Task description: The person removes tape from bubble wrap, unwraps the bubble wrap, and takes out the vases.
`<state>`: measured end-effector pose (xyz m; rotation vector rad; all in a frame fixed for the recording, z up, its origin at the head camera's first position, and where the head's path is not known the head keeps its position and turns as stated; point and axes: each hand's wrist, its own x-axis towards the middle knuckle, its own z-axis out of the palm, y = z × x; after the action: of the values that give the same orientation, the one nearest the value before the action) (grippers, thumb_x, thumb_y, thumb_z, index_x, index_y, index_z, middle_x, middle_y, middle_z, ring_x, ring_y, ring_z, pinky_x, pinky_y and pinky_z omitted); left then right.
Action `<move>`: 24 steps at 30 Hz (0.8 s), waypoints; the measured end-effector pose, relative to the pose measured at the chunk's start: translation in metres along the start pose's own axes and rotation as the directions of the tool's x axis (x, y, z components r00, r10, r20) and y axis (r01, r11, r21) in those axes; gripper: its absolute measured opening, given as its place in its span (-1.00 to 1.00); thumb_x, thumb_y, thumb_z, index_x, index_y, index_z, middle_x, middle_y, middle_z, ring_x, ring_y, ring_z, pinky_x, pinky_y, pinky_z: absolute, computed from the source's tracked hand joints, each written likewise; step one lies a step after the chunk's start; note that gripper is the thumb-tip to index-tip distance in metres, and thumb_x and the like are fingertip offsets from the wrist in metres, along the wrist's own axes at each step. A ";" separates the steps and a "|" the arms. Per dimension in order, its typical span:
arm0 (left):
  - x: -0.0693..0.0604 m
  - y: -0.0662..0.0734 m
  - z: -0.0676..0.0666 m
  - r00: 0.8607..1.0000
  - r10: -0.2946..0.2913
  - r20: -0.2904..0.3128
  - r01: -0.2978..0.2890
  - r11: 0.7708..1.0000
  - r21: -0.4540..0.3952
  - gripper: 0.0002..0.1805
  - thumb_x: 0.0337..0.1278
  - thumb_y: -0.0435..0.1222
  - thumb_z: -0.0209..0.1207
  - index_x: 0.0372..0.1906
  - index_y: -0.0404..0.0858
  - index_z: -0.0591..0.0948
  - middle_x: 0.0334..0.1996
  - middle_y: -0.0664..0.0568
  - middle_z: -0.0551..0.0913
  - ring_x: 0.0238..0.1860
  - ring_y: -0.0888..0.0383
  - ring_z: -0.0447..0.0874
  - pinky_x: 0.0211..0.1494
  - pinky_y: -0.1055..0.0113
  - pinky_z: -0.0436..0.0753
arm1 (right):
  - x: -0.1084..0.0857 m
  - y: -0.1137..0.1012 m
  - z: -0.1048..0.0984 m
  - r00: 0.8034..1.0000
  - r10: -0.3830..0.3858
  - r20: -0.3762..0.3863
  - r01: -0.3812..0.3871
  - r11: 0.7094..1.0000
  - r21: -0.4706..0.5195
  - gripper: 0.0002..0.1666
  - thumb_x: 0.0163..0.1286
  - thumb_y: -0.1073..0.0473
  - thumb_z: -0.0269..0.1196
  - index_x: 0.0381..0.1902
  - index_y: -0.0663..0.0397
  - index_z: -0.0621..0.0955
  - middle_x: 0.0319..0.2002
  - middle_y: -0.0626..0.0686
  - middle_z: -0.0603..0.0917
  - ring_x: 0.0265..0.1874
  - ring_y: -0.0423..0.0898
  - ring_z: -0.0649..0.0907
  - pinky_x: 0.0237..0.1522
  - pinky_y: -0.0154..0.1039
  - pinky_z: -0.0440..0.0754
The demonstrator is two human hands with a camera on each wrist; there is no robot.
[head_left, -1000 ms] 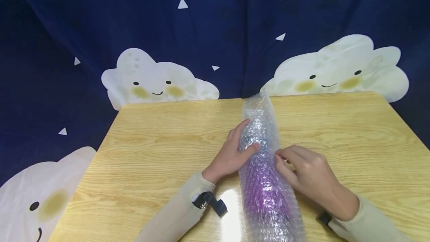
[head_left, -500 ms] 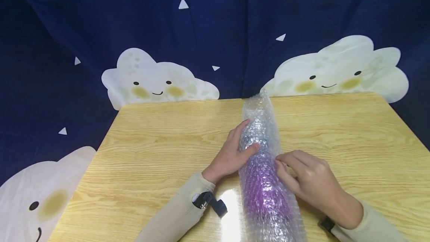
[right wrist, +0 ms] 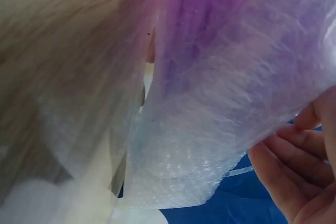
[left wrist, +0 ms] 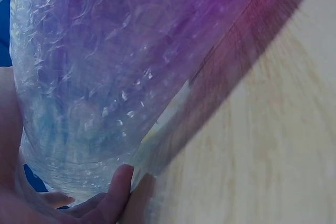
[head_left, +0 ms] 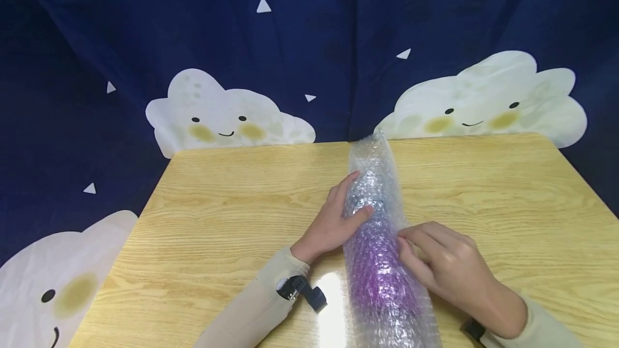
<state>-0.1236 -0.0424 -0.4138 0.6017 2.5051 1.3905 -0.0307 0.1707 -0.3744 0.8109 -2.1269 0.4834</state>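
A long roll of bubble wrap (head_left: 379, 283) lies across the table, with something purple and pale blue showing blurrily through it; what it is cannot be made out. My left hand (head_left: 331, 227) holds the roll from its left side, thumb across the top. In the left wrist view, its fingers (left wrist: 119, 184) curl around the wrapped roll's edge. On the right side, my right hand (head_left: 447, 262) pinches the edge of the bubble wrap between thumb and index finger. The right wrist view shows these fingers (right wrist: 273, 177) at the border of the wrap (right wrist: 173, 182).
The wooden table (head_left: 232, 197) extends on both sides of the roll. Behind it hangs a dark blue cloth (head_left: 290, 42) printed with white clouds and triangles. A dark strap (head_left: 302, 291) is on the left sleeve. The roll's far end reaches the table's back edge.
My right hand has slid a little toward me along the right edge of the bubble wrap, still pinching. The left hand and the roll stay in place.
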 end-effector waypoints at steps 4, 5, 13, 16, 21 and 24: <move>0.000 0.000 0.000 1.000 0.005 -0.001 -0.005 1.000 -0.001 -0.14 0.36 0.20 0.12 0.62 0.44 -0.05 0.67 -0.03 0.10 0.59 -0.14 0.27 0.54 -0.24 0.37 | 0.001 -0.003 -0.001 1.000 -0.009 -0.019 0.010 1.000 0.019 -0.42 0.62 -0.08 0.02 -0.45 0.07 0.77 -0.47 0.03 0.81 -0.56 -0.09 0.76 -0.53 -0.33 0.72; 0.000 0.000 0.000 1.000 0.004 0.000 -0.004 1.000 -0.002 -0.14 0.36 0.20 0.12 0.62 0.44 -0.05 0.67 -0.03 0.10 0.59 -0.14 0.26 0.54 -0.24 0.37 | 0.001 -0.004 -0.002 1.000 -0.008 -0.022 0.009 1.000 0.029 -0.42 0.62 -0.08 0.01 -0.45 0.07 0.77 -0.47 0.03 0.81 -0.57 -0.10 0.75 -0.53 -0.36 0.71; 0.002 -0.002 0.001 1.000 0.002 -0.002 -0.002 1.000 -0.004 -0.14 0.35 0.21 0.11 0.61 0.46 -0.06 0.67 -0.03 0.09 0.59 -0.14 0.27 0.54 -0.25 0.37 | 0.004 -0.016 -0.010 1.000 -0.014 -0.021 0.016 0.994 0.107 -0.46 0.62 -0.05 0.03 -0.43 0.04 0.77 -0.47 -0.03 0.81 -0.56 -0.15 0.74 -0.48 -0.45 0.70; 0.002 -0.003 0.002 1.000 0.002 -0.001 -0.002 1.000 -0.005 -0.14 0.35 0.22 0.11 0.61 0.47 -0.06 0.67 -0.04 0.09 0.58 -0.15 0.28 0.53 -0.25 0.37 | 0.004 -0.019 -0.014 0.999 -0.035 -0.015 0.036 0.995 0.091 -0.46 0.62 -0.05 0.03 -0.41 0.04 0.78 -0.46 -0.04 0.80 -0.55 -0.17 0.74 -0.48 -0.43 0.71; 0.002 -0.003 0.001 1.000 0.002 -0.002 -0.002 1.000 -0.001 -0.14 0.35 0.22 0.11 0.61 0.48 -0.06 0.67 -0.03 0.09 0.58 -0.15 0.28 0.53 -0.25 0.37 | 0.002 -0.024 -0.020 0.999 -0.037 -0.005 0.038 0.996 0.085 -0.47 0.62 -0.06 0.04 -0.40 0.02 0.79 -0.44 -0.07 0.80 -0.52 -0.19 0.75 -0.45 -0.41 0.72; 0.001 -0.002 0.001 1.000 0.006 -0.007 -0.006 1.000 0.001 -0.14 0.35 0.21 0.11 0.61 0.46 -0.05 0.67 -0.02 0.10 0.59 -0.14 0.27 0.54 -0.25 0.37 | 0.003 -0.028 -0.023 0.999 -0.039 0.002 0.038 0.995 0.097 -0.47 0.63 -0.05 0.03 -0.41 0.00 0.79 -0.45 -0.10 0.79 -0.52 -0.21 0.74 -0.44 -0.43 0.72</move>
<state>-0.1244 -0.0426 -0.4159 0.6068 2.5115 1.3957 -0.0004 0.1619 -0.3559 0.9064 -2.1003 0.5689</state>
